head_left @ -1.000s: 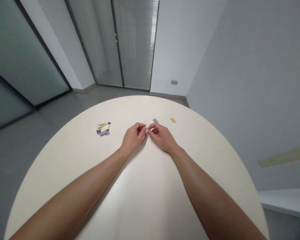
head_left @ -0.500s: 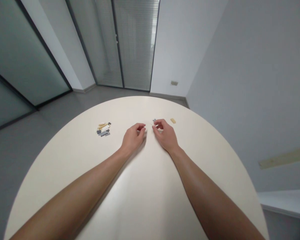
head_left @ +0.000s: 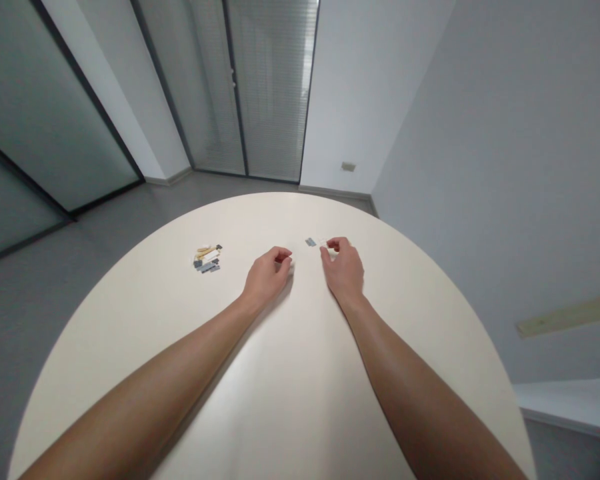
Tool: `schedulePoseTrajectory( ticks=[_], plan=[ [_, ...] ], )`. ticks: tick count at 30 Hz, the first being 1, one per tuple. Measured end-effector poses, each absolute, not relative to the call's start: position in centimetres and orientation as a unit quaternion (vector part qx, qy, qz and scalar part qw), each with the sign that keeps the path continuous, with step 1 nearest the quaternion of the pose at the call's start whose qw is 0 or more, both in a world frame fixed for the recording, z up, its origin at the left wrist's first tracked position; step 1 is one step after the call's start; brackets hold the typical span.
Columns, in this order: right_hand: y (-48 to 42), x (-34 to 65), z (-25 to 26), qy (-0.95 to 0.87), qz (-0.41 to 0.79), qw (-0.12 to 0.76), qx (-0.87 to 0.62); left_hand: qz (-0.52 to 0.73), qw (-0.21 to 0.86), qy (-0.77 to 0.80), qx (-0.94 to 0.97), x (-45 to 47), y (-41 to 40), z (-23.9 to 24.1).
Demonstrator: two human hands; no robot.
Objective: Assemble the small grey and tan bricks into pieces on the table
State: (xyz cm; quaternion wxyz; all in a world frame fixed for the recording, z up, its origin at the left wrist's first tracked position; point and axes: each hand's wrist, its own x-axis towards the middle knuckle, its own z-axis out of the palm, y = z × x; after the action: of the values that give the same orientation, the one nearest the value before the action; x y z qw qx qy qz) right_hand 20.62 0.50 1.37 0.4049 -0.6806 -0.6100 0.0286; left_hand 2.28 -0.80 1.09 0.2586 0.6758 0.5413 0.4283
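On the table (head_left: pixel 300 373), grey brick (head_left: pixel 310 242) between left hand (head_left: pixel 267 277) and right hand (head_left: pixel 344 272), curled narrow, grip unclear

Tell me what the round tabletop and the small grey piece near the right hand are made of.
The round tabletop looks like cream laminate, satin-finished: smooth, with a soft broad sheen. The small grey piece seems matte plastic, by its flat even colour, but it is too small to be sure.

On the round table (head_left: pixel 300 217), a brick pile (head_left: pixel 207 259) lies left of one brick (head_left: pixel 310 242)
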Motion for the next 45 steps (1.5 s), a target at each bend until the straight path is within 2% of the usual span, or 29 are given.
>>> schedulePoseTrajectory(
  ticks=[10,45],
  plan=[
    [0.38,20.99,1.31,-0.628,0.001,0.295,-0.720,0.415,0.257,0.548,0.679,2.35,-0.81,1.15],
    [-0.10,20.66,1.55,-0.668,-0.065,0.221,-0.707,0.414,0.259,0.543,0.684,2.36,-0.78,1.01]
  ],
)
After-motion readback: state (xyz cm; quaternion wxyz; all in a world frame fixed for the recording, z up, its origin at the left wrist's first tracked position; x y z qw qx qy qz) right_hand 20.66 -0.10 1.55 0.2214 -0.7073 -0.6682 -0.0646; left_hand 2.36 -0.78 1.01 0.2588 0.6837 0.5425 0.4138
